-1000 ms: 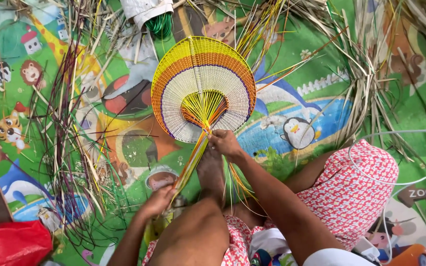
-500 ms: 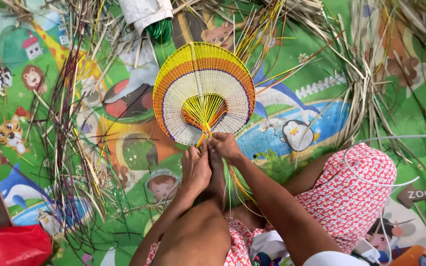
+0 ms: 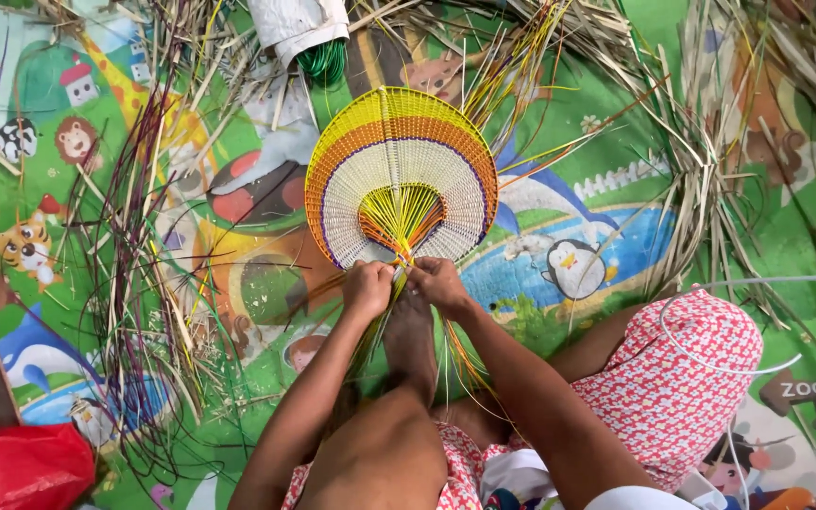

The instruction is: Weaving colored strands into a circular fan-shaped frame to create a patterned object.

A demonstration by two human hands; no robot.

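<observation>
the woven fan (image 3: 400, 175) lies flat on the cartoon play mat (image 3: 606, 227), its round top at twelve o'clock. at its six o'clock base the left hand (image 3: 367, 288) and right hand (image 3: 438, 283) sit pressed close, both pinching the gathered yellow strands (image 3: 400, 247), it seems. loose dried fibres (image 3: 710, 170) pile at two o'clock.

L hand (image 3: 367, 286) came up from strands to fan (image 3: 400, 175) base, beside R hand (image 3: 436, 280).
</observation>
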